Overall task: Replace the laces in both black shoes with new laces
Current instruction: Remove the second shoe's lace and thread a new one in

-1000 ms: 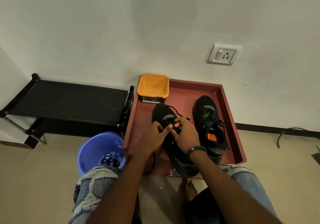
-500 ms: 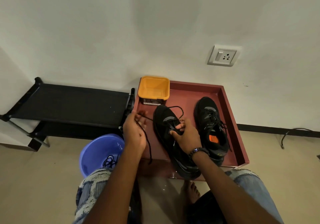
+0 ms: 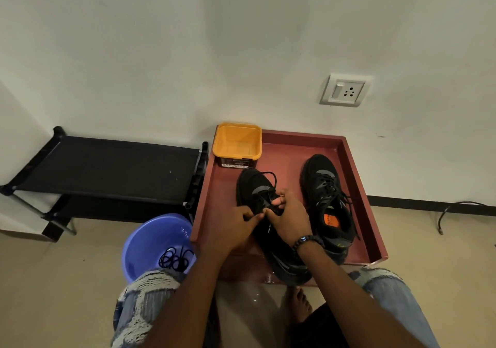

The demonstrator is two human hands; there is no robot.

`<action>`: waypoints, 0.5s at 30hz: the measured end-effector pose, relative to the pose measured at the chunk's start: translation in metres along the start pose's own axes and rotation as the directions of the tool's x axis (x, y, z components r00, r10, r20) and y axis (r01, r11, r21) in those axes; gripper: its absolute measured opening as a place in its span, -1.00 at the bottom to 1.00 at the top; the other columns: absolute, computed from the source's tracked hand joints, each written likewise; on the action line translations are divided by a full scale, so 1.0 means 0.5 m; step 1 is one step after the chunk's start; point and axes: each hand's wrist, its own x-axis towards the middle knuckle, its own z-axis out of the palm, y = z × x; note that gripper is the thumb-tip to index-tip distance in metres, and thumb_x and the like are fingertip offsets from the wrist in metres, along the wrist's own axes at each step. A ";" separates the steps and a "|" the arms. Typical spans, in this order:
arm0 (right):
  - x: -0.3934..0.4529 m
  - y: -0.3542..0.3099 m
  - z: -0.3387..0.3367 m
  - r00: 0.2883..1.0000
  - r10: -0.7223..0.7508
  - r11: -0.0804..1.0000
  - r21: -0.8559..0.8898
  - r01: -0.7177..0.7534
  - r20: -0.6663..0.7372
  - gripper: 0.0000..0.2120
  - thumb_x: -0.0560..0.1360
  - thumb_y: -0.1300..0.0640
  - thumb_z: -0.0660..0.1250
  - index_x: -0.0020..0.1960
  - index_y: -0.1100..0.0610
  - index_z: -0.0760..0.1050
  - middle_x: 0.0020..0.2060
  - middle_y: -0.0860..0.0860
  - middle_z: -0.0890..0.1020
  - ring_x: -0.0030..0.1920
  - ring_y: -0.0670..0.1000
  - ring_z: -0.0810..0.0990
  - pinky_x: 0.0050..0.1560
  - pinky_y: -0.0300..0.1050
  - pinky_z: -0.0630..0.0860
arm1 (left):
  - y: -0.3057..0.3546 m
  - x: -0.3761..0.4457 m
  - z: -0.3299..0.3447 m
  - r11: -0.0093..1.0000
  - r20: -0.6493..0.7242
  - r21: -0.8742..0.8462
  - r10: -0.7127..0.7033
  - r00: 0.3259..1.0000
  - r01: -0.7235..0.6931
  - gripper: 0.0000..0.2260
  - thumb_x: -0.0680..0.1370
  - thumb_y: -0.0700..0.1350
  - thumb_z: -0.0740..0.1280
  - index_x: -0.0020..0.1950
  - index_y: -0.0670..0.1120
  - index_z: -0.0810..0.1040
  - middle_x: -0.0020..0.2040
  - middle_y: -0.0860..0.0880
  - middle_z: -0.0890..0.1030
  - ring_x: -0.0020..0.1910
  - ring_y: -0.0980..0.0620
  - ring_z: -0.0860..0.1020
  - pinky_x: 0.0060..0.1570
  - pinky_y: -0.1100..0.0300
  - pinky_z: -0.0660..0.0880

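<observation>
The left hand (image 3: 236, 224) and the right hand (image 3: 287, 216) meet over the tongue of the near shoe (image 3: 264, 213), fingers curled and pinching a thin black lace (image 3: 269, 177), which loops out toward the toe. This shoe lies in the red tray (image 3: 357, 175), left of the second shoe (image 3: 328, 202). The lace looks soft and limp, so I judge it best held near its stiff tip.

Home, likely entryway corner. Plain white wall (image 3: 161, 52) with switch socket (image 3: 345, 90); beige tiled floor (image 3: 53, 280); low black shoe rack (image 3: 107, 170) left of socket against wall; blue plastic tub (image 3: 150, 243) in front of rack; bare foot (image 3: 302, 304) on floor.
</observation>
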 end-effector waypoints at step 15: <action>-0.013 -0.011 -0.008 0.998 -0.058 0.998 -0.009 0.058 0.005 -0.52 0.45 0.07 0.49 0.30 -0.04 0.40 -0.05 -0.18 0.49 0.04 -0.10 0.51 0.10 -0.04 0.55 | 0.042 -0.019 -0.046 0.471 -0.048 -0.875 -0.318 0.947 0.114 -0.76 0.62 -0.04 0.26 -0.21 -0.10 0.53 -0.38 0.02 0.49 -0.40 0.09 0.41 -0.30 0.19 0.32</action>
